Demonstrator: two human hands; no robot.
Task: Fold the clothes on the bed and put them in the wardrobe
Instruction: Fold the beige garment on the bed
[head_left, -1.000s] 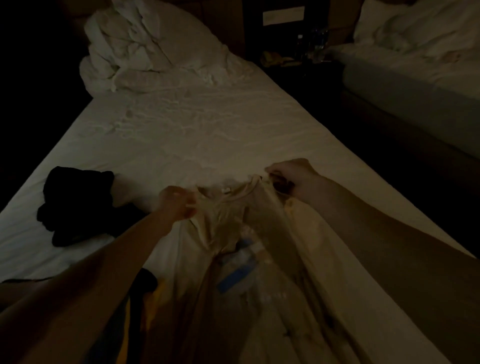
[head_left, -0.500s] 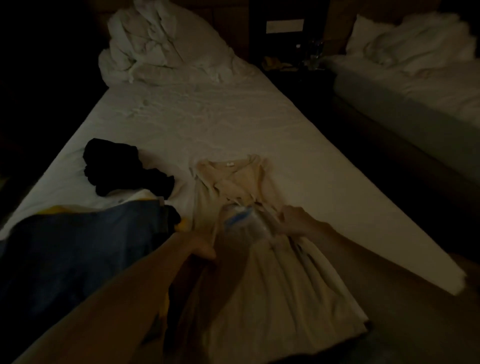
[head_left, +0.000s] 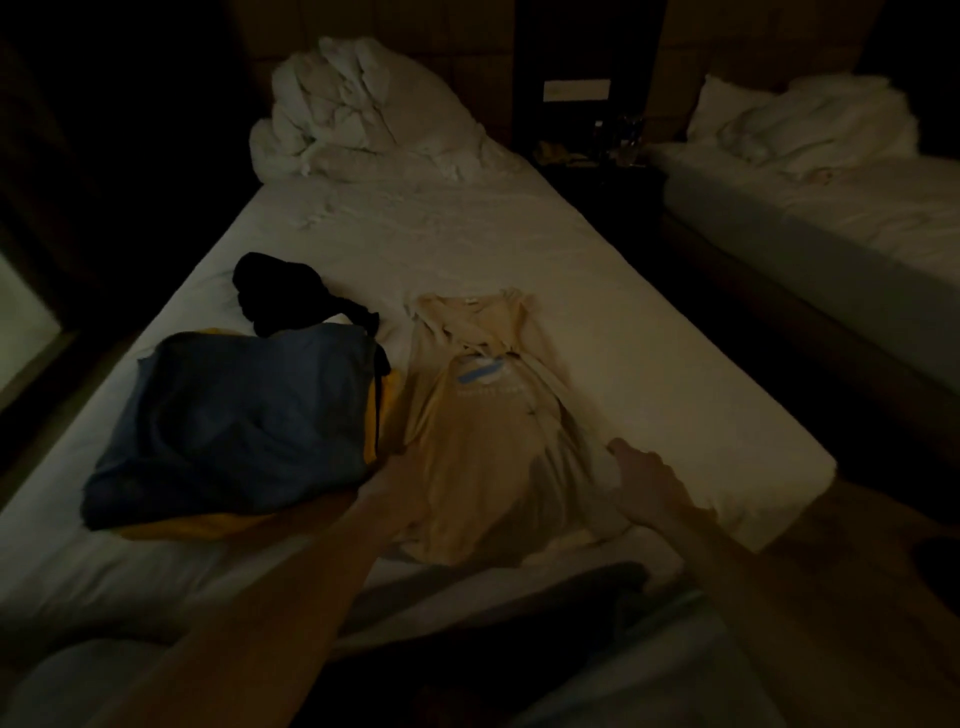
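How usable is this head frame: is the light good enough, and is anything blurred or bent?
Head view: very dim and warm, corners nearly black; the beige shirt and sheet read well enough, but the black garment is a featureless blot. Both hands, left and right, are soft with blur, so their grip is unclear. Wide-angle bending curves the bed edges.

No readable text anywhere. Beige t-shirt, near middle of the bed, has a blue-and-white chest print w/ a pale line under it, maybe lettering, too dim and blurred to read. Pale wall plate, far right: blank.
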